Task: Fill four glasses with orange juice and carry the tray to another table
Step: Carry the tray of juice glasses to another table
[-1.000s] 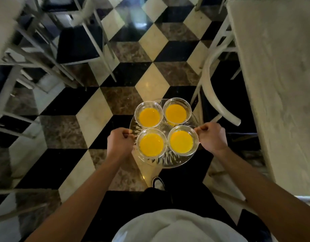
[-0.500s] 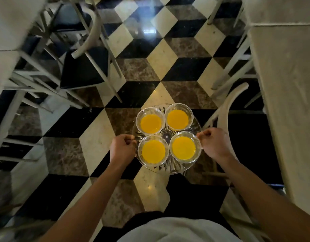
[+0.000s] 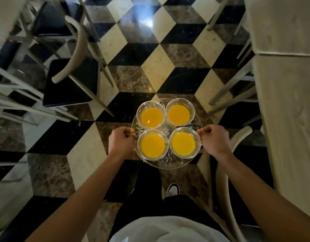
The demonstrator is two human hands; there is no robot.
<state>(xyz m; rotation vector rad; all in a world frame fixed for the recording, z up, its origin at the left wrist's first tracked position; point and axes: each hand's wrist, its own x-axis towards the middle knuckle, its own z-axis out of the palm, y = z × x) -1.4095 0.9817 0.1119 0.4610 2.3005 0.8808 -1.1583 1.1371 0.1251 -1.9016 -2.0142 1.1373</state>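
Taking the tray (image 3: pixel 165 164) as the landmark, a chair (image 3: pixel 70 81) with a dark seat and pale curved back stands well off to its upper left, pushed in beside a pale table (image 3: pixel 4 20) at the far left edge. The floor (image 3: pixel 157 67) below is tiled in black, cream and brown diamonds.

At the tray's left rim, the left hand (image 3: pixel 121 142) has its fingers curled round the edge, grasping it. The tray itself is clear cut glass, round, held level in the air above the floor in front of the person's body.

Four glasses stand on it in a tight square, rims touching or nearly so. The back left glass (image 3: pixel 151 115) and front left glass (image 3: pixel 152 144) sit on the tray's left half; the back right glass (image 3: pixel 180 113) and front right glass (image 3: pixel 184 143) on its right half. Each holds orange juice (image 3: pixel 152 145) well up toward the brim.

At the tray's right rim, the right hand (image 3: pixel 214 140) clenches the edge in the same way, knuckles up.

Below the tray, a shoe (image 3: pixel 172 189) shows on the floor. Just right of the tray, the curved pale back of a second chair (image 3: pixel 225 172) passes under the right forearm. Further right, a long pale table (image 3: pixel 287 102) runs along the frame's edge.
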